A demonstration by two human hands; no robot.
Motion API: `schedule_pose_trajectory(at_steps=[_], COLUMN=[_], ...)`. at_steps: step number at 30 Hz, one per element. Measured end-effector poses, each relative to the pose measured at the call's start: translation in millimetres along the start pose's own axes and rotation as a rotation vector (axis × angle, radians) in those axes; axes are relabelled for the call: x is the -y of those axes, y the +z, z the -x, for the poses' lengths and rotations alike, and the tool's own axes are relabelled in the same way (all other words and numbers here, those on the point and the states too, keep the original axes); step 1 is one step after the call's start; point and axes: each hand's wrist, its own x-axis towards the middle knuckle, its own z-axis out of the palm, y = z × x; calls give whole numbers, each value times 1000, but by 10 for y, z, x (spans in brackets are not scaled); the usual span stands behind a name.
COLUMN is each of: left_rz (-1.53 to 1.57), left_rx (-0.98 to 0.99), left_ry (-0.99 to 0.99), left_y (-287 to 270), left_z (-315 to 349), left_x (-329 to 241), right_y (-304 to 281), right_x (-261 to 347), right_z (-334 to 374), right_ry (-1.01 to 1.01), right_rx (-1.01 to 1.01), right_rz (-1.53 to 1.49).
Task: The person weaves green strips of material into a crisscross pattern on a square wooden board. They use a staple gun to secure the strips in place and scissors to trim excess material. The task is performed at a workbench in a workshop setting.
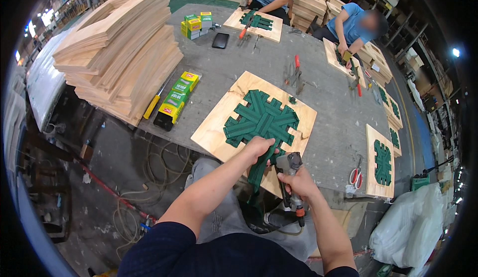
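Observation:
A square wooden panel (pixel 211 127) lies before me at the table's near edge, green elastic webbing (pixel 264 117) woven across its middle. My left hand (pixel 260 147) is closed on a green webbing strap (pixel 257 173) at the panel's near side; the strap's free end hangs over my lap. Just right of it, my right hand (pixel 300 183) grips a pneumatic staple gun (pixel 290 163), its hose running down from the handle. The gun's nose is close to the strap and the panel edge; whether it touches is hidden. A small green scrap (pixel 293 99) rests on the panel's far right corner.
Tall stacks of wooden panels (pixel 119 48) stand at the left. Staple boxes (pixel 179 95), a yellow-handled screwdriver (pixel 152 105), a phone (pixel 220 40), red-handled pliers (pixel 297 70) and red scissors (pixel 355 177) lie on the table (pixel 239 58). Finished webbed panels (pixel 372 152) are at right. Two co-workers sit opposite.

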Motion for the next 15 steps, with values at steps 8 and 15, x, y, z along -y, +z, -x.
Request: schedule_pose_trajectory(at_steps=[8,15], left_rz=[13,-571], left_rx=[5,-235], left_ry=[54,638], left_y=[19,-179], left_z=[-13,127], left_x=[-12,304], right_y=[24,-278], right_x=[31,-170], right_z=[41,31], right_ry=[-46,-100], right_rx=[128,-26], right_rz=[-7,-212])
